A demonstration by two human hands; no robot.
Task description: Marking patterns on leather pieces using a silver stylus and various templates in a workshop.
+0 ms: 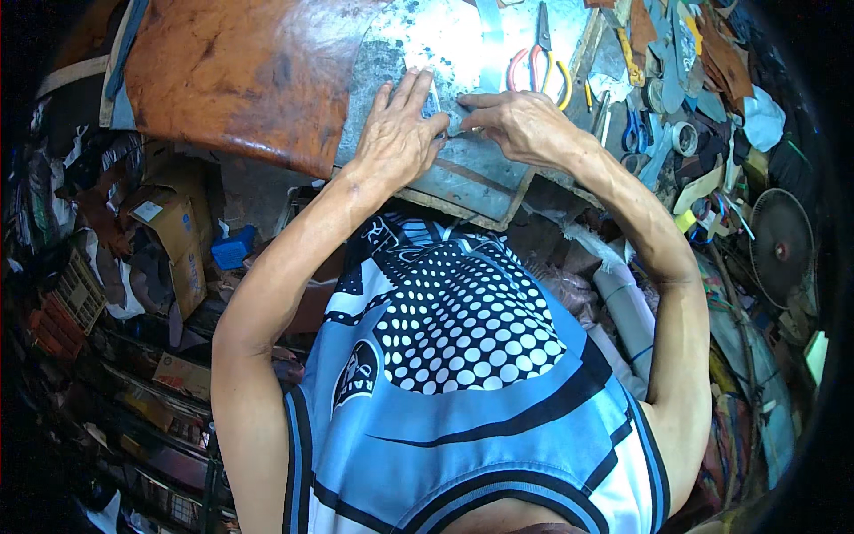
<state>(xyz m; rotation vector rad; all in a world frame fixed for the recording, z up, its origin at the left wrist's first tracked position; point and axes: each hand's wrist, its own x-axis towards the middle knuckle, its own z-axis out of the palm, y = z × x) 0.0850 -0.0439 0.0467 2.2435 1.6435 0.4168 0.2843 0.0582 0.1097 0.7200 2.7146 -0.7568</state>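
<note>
My left hand [400,129] lies on the grey worktop [471,178] with its fingers stretched forward. Beside its fingers and thumb shows a small flat piece with blue and white on it [431,105], partly covered by the hand. Just to the right, my right hand [529,127] is bent inward, its fingertips pointing at the left hand. The right fingers are partly curled, and whatever may be between them is too small to make out. Beyond the right hand lie pliers with red and yellow handles [542,53], near a pale translucent strip [491,44].
A large brown leather sheet [240,80] covers the worktop's left part. At right are blue-handled scissors [634,132], a tape roll [684,139] and many scraps. A round fan [782,248] stands far right. A cardboard box [178,236] and blue container [233,247] sit lower left.
</note>
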